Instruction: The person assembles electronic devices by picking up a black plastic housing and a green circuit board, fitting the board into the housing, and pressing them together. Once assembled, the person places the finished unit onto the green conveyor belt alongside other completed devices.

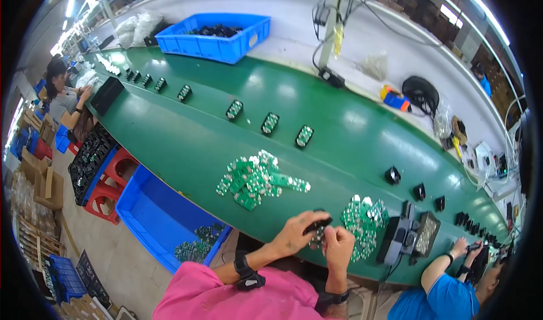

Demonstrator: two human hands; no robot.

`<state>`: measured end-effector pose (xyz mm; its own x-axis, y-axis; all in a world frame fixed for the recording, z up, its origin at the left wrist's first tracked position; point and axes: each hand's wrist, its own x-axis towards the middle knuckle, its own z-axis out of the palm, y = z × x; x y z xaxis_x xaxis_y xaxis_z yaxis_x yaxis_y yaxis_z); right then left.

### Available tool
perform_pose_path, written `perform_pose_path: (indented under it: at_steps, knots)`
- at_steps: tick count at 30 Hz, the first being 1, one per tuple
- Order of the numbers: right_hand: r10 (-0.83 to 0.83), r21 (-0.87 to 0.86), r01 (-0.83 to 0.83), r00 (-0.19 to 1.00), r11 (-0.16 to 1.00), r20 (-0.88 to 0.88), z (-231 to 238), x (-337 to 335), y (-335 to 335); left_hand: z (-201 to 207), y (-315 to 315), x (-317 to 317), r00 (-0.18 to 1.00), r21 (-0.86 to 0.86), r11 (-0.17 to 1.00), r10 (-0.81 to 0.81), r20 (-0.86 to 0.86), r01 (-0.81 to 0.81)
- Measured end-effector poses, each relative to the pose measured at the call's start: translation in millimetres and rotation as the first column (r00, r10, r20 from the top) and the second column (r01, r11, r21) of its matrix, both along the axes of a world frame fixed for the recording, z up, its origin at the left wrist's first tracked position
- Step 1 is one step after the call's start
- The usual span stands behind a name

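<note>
My left hand (294,234) is wrapped round a small black plastic housing (318,222), just over the near edge of the green bench (186,144). Close against its underside, my right hand (338,245) has its fingers pinched together; whatever they hold is hidden. One heap of green circuit boards (249,178) lies beyond and left of my hands. A second heap of boards (362,221) sits right beside my right hand. Farther back, several black housings with green boards in them (270,123) stand in a spaced row.
Right of the second heap is a grey-black device (399,235) beside a tray of small parts (427,234). Black housings (392,175) stand beyond. A blue bin (169,218) with boards is at lower left, another blue bin (212,45) at the back. Co-workers sit at both ends.
</note>
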<state>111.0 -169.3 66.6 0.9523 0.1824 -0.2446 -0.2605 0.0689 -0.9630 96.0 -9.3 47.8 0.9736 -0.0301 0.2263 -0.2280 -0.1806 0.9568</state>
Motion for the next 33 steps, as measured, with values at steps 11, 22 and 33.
perform_pose_path:
  at_steps: [11,22,33]
  knots:
    - [0.025,0.012,-0.024,0.999,1.000,-0.021,5.9,-18.1,20.5,10.7,-3.4,7.4,0.971,0.050,0.983,0.166,0.171,-0.177]
    - [0.011,-0.136,0.008,0.991,0.991,0.136,-11.6,-10.6,14.1,1.1,15.0,2.4,0.973,-0.304,0.952,-0.090,-0.213,0.021]
    - [0.085,-0.550,0.117,0.941,0.827,0.327,-0.2,-10.0,28.3,6.1,5.5,2.8,0.940,-0.267,0.950,0.062,-0.337,-0.159]
